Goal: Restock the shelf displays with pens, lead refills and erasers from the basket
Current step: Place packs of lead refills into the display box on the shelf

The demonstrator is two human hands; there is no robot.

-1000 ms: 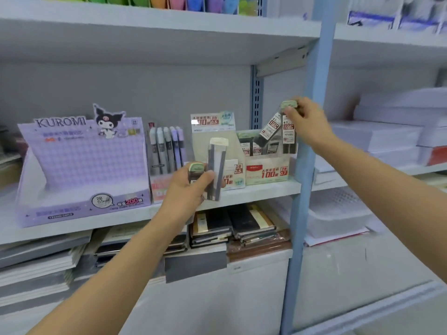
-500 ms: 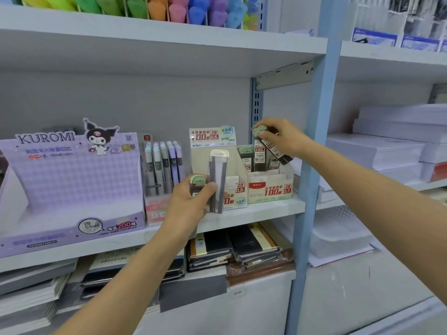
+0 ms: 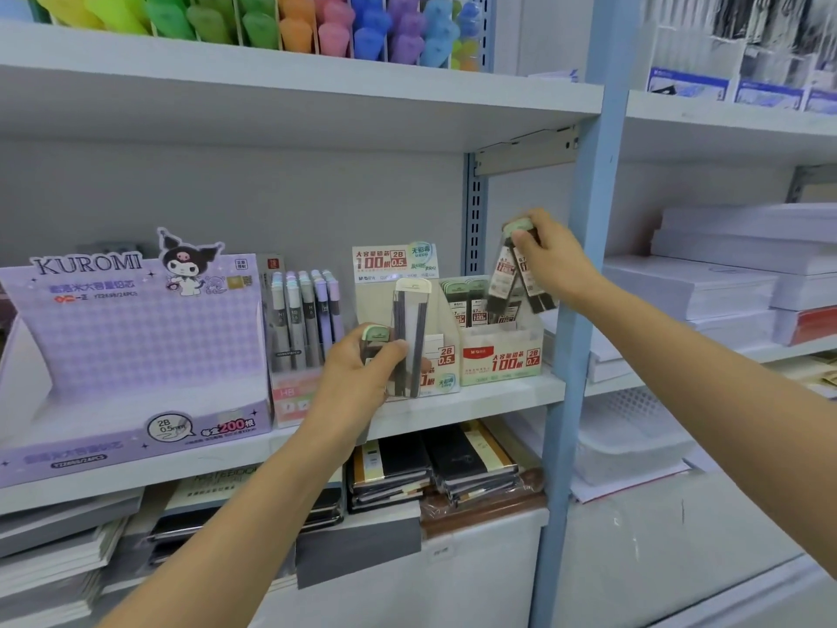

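Note:
My left hand (image 3: 362, 369) grips clear lead refill cases (image 3: 410, 337), one with a pale cap standing upright and a green-capped one lower in the palm, in front of the 0.5 display box (image 3: 398, 265). My right hand (image 3: 550, 260) pinches two green-capped lead refill cases (image 3: 514, 269) by their tops, just above the 0.7 display box (image 3: 500, 360), which holds several more cases. Both boxes stand on the middle shelf (image 3: 498, 401).
A purple Kuromi display box (image 3: 131, 337) sits at the left, with a pink box of mechanical pencils (image 3: 305, 319) beside it. A blue shelf post (image 3: 584, 247) stands right of my right hand. Notebooks (image 3: 435, 469) lie on the shelf below; paper stacks (image 3: 724, 274) fill the right bay.
My right hand has lifted its refill cases up and right from the 0.7 box's opening. My left hand stays in place. The view has tilted upward.

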